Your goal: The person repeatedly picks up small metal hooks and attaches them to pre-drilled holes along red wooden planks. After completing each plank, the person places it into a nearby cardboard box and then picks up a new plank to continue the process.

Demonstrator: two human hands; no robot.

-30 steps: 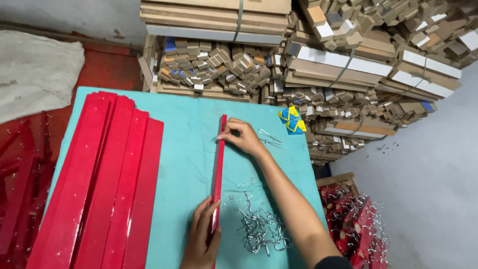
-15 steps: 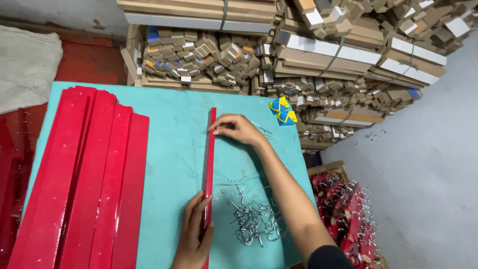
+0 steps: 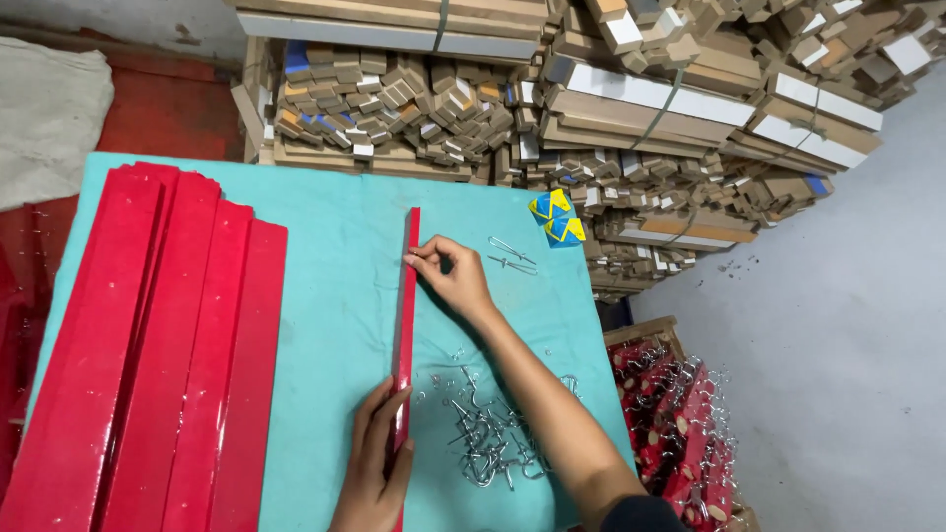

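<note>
A long narrow red bar (image 3: pixel 406 305) stands on edge along the teal table (image 3: pixel 335 256). My left hand (image 3: pixel 374 471) clasps its near end, fingers pressed along its side. Farther up, my right hand (image 3: pixel 451 276) pinches the bar's top edge with thumb and fingers; whether a small piece sits between the fingertips is too small to tell. A heap of silver metal hooks (image 3: pixel 488 433) lies right of the bar, under my right forearm. Two loose hooks (image 3: pixel 512 254) lie just beyond my right hand.
Several red bars (image 3: pixel 148 365) lie side by side on the table's left. A blue and yellow packet (image 3: pixel 557 219) sits at the far right edge. Bundled wooden pieces (image 3: pixel 631 108) are stacked behind. A crate of finished red pieces with hooks (image 3: pixel 680 424) stands on the floor, right.
My right hand has slid a little toward me along the bar's top edge. My left hand stays at the near end. The camera view has shifted slightly.
</note>
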